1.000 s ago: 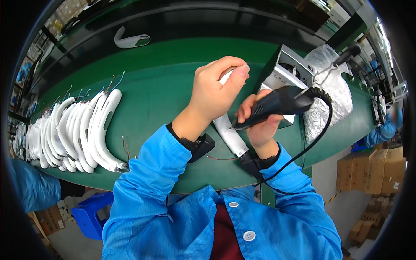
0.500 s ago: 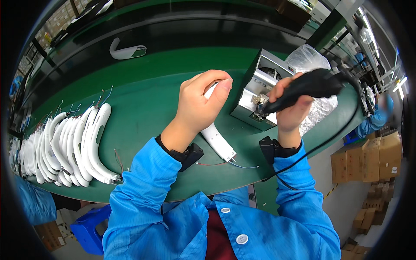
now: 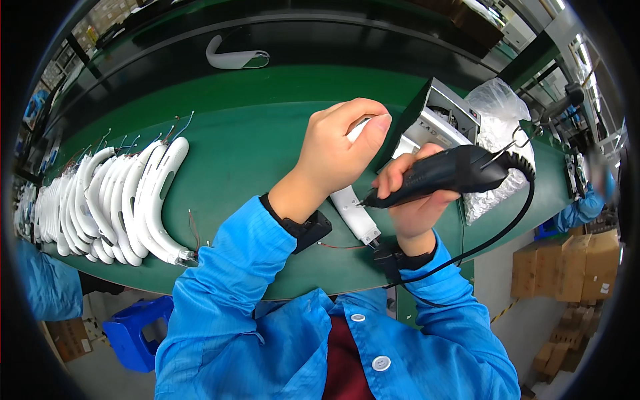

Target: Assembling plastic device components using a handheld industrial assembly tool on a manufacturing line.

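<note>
Right hand [image 3: 417, 200], closed on the black electric screwdriver [image 3: 440, 175], now lowered from the metal box [image 3: 445, 117] to the white curved piece [image 3: 353, 210]. Left hand [image 3: 337, 150] still pinching that piece on the green surface [image 3: 253, 153].

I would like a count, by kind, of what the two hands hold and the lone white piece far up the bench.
Black corded power tool in right hand: 1
White curved piece in left hand: 1
White curved piece, far side: 1
Total: 3

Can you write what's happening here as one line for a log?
left hand: holds white curved part | right hand: grips black corded driver, tip at part
</note>
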Demonstrator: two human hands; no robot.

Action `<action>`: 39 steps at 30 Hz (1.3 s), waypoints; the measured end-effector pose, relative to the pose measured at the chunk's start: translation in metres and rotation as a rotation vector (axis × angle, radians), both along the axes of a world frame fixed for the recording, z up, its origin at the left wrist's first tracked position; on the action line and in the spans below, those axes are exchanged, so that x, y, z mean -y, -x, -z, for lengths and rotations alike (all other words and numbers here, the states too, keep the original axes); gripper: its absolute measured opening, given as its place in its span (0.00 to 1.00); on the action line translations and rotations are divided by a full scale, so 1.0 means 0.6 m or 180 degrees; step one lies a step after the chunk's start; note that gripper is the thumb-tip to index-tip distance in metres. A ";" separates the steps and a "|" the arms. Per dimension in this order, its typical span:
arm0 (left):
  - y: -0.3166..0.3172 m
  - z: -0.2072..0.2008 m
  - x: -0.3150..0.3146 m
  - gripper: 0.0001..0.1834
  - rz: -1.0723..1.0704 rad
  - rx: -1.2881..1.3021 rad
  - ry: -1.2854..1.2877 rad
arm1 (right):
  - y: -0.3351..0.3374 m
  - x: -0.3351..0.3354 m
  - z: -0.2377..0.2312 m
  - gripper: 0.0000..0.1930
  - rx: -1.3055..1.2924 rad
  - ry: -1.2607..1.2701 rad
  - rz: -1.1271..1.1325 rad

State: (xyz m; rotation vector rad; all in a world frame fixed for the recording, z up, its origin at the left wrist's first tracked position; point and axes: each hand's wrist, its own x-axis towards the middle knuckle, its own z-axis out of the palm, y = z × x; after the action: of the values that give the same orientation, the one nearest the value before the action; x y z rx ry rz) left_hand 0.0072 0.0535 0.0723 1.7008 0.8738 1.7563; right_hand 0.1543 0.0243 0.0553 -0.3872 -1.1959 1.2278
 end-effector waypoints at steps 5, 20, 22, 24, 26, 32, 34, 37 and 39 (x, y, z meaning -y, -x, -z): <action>0.000 0.001 0.005 0.12 -0.0060 -0.0044 -0.0001 | 0.020 0.012 0.019 0.41 -0.0156 0.0168 -0.0275; 0.009 -0.003 0.007 0.13 -0.0279 -0.0103 0.0099 | 0.038 0.014 0.050 0.41 -0.0196 0.0328 -0.0375; 0.020 -0.020 0.009 0.12 -0.0487 -0.0582 -0.0054 | 0.040 0.014 0.041 0.41 -0.0121 0.0303 -0.0413; 0.032 -0.051 0.018 0.12 -0.0905 -0.1612 0.0079 | 0.037 0.017 0.019 0.42 -0.0074 0.0515 -0.0467; 0.052 -0.077 0.028 0.12 -0.1063 -0.2151 0.0211 | 0.022 0.012 -0.005 0.41 -0.0643 0.0031 -0.0569; 0.137 -0.138 -0.034 0.12 -0.2230 -0.2252 0.0075 | -0.069 -0.004 0.016 0.42 -0.0638 -0.0325 -0.0405; 0.156 -0.141 -0.100 0.12 -0.2715 -0.2266 0.0189 | -0.075 -0.010 0.037 0.42 -0.0581 -0.0189 -0.0569; 0.133 -0.116 -0.199 0.15 -0.3181 -0.1978 0.0167 | -0.081 -0.003 0.049 0.40 -0.0403 -0.0237 -0.0926; 0.115 -0.072 -0.262 0.19 -0.3195 -0.1851 0.0099 | -0.079 0.002 0.036 0.40 -0.0195 -0.0021 -0.1089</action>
State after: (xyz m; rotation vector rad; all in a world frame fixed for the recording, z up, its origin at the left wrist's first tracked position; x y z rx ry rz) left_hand -0.0617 0.2106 0.1158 1.9309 2.2997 1.7393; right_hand 0.2015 0.0232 0.0339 -0.1405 -1.2461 1.5172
